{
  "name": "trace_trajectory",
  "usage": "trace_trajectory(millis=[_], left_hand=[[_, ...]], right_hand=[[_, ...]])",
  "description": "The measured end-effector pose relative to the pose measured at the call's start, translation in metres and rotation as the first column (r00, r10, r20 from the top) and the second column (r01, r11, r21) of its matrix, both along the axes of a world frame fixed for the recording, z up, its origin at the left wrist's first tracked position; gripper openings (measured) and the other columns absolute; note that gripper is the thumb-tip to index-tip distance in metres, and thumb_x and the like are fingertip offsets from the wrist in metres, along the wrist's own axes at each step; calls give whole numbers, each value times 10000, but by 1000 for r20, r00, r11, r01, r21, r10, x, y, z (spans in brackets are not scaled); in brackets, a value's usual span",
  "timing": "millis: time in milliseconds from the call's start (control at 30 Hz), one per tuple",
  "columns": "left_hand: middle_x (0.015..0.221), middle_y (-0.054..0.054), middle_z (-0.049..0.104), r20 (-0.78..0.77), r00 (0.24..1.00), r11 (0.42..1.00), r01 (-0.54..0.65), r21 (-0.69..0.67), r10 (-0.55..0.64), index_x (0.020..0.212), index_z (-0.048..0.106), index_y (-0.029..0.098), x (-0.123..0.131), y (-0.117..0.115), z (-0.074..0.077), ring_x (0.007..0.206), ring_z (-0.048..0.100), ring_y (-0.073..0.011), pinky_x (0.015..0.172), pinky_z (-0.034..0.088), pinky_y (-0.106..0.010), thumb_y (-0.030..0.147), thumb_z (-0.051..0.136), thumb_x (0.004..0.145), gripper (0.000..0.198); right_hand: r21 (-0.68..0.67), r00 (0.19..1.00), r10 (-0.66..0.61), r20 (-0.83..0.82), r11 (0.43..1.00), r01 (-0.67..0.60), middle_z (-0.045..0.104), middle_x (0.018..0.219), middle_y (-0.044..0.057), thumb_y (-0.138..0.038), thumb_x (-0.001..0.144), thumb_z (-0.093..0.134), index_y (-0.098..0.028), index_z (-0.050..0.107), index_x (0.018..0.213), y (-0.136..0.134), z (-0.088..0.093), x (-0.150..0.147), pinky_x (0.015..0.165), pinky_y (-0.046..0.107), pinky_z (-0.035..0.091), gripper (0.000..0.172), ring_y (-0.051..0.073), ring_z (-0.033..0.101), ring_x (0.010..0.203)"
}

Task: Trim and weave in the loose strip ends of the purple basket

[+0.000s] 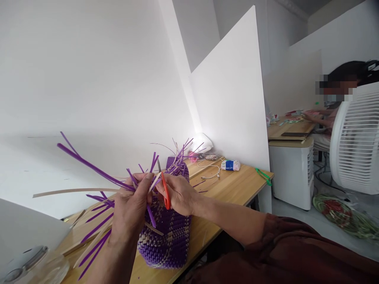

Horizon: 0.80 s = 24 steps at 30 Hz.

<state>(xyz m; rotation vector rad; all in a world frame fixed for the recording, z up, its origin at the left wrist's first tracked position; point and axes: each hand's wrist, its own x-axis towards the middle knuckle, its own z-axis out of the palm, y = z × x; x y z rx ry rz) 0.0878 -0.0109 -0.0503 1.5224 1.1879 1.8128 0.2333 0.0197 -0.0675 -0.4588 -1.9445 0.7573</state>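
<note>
A purple and beige woven basket (pixel 168 240) lies on the wooden table, with loose purple and beige strips sticking out from its edges. My left hand (pixel 133 201) is closed, thumb and fingers pinching strips at the basket's upper edge. Close beside it, my right hand (pixel 177 193) holds a pair of scissors (pixel 166 191) with red handles, its dark blades pointing up. A beige and purple strip (pixel 154 180) runs between the two hands. My fingers hide part of the weave and of the scissors.
On the wooden table (pixel 231 185) are a white cable (pixel 211 175), a blue and white packet (pixel 231 165) and a green braided strip (pixel 263 176). A clear container (pixel 35 264) stands at lower left. Right of the partition are a large fan (pixel 358 138), an air cooler (pixel 291 173) and another person.
</note>
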Motion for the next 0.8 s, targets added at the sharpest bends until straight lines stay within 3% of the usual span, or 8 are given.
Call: trace_trajectory(millis=[233,467,633,800], left_hand=[[454,56,467,-15,1000,1000,12,-4,-12,733,610,182,0,0,1,438,410,-92,443,350,-189,330,696,782,178],[466,43,466,-20,996,996,86,-19,-86,670,598,193,2,0,2,451,446,-114,467,388,-223,370,673,824,247],[477,32,469,-15,993,993,117,-15,-117,607,569,199,1,-2,1,458,443,-115,463,386,-224,345,660,835,285],[490,30,488,-41,996,996,78,-39,-80,628,574,196,-1,-2,-1,470,474,-118,479,412,-222,377,660,844,294]], right_hand=[[-5,999,-9,-52,1000,9,589,671,0,-595,979,423,-188,551,783,2,-1,-9,618,253,408,470,130,555,649],[-129,985,58,-160,988,-79,625,733,28,-718,918,414,-186,616,801,2,-7,-16,542,237,422,582,129,551,628],[-123,923,189,-335,963,-241,627,737,28,-685,928,445,-180,613,751,2,-14,-27,610,249,440,561,114,541,633],[-165,871,159,-465,951,-262,581,699,8,-663,929,470,-177,569,754,3,-24,-39,565,254,412,526,101,495,586]])
